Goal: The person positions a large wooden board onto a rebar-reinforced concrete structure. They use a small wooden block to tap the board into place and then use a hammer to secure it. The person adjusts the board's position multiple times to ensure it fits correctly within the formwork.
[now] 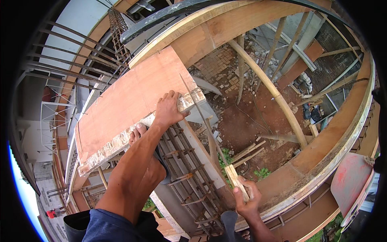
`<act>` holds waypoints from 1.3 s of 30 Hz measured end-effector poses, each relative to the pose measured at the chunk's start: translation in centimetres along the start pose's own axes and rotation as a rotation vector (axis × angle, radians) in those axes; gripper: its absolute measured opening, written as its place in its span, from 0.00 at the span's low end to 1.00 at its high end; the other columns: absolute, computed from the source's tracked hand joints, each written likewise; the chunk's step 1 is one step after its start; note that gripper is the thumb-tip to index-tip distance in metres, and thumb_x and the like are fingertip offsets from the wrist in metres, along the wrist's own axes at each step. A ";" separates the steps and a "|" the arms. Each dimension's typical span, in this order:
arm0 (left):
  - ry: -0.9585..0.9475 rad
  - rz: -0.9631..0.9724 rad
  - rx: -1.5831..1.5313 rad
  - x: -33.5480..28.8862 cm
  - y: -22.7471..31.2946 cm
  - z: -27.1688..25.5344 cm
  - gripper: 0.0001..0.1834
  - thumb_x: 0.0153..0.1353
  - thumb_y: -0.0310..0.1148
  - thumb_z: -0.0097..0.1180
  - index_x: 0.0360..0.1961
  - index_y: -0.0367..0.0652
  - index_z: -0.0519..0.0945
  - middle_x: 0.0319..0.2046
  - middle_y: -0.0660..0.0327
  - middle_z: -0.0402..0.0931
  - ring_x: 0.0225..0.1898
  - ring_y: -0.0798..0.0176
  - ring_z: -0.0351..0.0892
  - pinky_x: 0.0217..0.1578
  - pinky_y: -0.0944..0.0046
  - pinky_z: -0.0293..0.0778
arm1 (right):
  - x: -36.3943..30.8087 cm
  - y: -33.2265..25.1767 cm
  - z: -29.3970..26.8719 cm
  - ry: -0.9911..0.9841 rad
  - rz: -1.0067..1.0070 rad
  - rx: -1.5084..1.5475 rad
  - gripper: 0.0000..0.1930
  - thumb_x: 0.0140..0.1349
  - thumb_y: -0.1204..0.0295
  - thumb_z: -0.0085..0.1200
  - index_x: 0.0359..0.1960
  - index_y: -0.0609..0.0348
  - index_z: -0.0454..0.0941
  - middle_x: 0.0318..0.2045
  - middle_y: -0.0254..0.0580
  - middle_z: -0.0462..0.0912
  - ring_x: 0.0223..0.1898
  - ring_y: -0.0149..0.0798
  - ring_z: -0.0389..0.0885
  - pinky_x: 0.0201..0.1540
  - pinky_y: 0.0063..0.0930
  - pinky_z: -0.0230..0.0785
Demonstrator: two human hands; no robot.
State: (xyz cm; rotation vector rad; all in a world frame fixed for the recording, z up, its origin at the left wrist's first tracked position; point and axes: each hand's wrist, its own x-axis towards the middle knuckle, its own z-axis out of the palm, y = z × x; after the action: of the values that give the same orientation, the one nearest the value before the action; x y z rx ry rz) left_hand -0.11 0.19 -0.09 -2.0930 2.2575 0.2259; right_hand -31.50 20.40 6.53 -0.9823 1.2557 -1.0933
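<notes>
A reddish plywood panel (137,92) with a thick, whitish, rough edge lies tilted at the left, above a rebar cage (181,169). My left hand (168,108) grips the panel's near edge close to its right corner, fingers bent over the top. Just beside it, the toes of my bare foot (138,132) press on the same edge. In my right hand (246,199), at lower right, is the pale wooden handle of a handsaw (215,143). Its narrow blade, seen nearly edge-on, runs up to the panel's right end, where it crosses the edge.
A curved plywood formwork beam (298,169) rings an opening over a dirt floor (246,125) far below. A bent wooden pole (274,88) spans it. Rebar rods (68,56) stick out at upper left; a black curved pipe (161,20) crosses the top. A reddish sheet (350,181) leans at right.
</notes>
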 end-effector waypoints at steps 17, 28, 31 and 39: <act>-0.029 -0.011 0.138 -1.4 0.2 -0.8 0.48 0.45 0.42 0.78 0.66 0.45 0.67 0.53 0.53 0.73 0.58 0.48 0.74 0.56 0.48 0.72 | 0.2 3.9 2.5 -0.148 -0.114 -0.058 0.22 0.64 0.75 0.64 0.58 0.68 0.73 0.41 0.49 0.85 0.37 0.31 0.83 0.39 0.26 0.76; -0.069 -0.001 0.172 -1.5 0.1 -0.7 0.44 0.46 0.42 0.77 0.63 0.44 0.68 0.51 0.53 0.72 0.58 0.49 0.74 0.54 0.47 0.73 | 1.8 8.8 1.8 -0.054 -0.138 -0.056 0.19 0.67 0.74 0.61 0.56 0.71 0.75 0.46 0.55 0.86 0.43 0.36 0.85 0.48 0.30 0.77; -0.092 -0.020 0.187 -1.3 0.1 -0.6 0.44 0.47 0.42 0.77 0.63 0.44 0.68 0.51 0.53 0.72 0.58 0.49 0.74 0.54 0.47 0.73 | -0.1 2.7 0.0 -0.067 -0.044 -0.108 0.16 0.68 0.74 0.61 0.52 0.71 0.77 0.47 0.56 0.85 0.46 0.38 0.85 0.52 0.32 0.76; -0.046 -0.024 0.150 -1.0 -0.3 0.3 0.43 0.48 0.41 0.76 0.63 0.44 0.68 0.52 0.53 0.72 0.58 0.49 0.73 0.55 0.48 0.71 | -0.8 2.8 -2.8 -0.082 0.085 -0.267 0.15 0.65 0.75 0.63 0.50 0.70 0.79 0.40 0.52 0.87 0.42 0.34 0.84 0.45 0.27 0.77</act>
State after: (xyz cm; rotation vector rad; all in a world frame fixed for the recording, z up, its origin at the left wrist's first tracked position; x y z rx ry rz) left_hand 0.29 1.21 -0.27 -2.0178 2.1496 0.0985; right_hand -34.07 21.85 3.70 -1.1503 1.3860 -0.8248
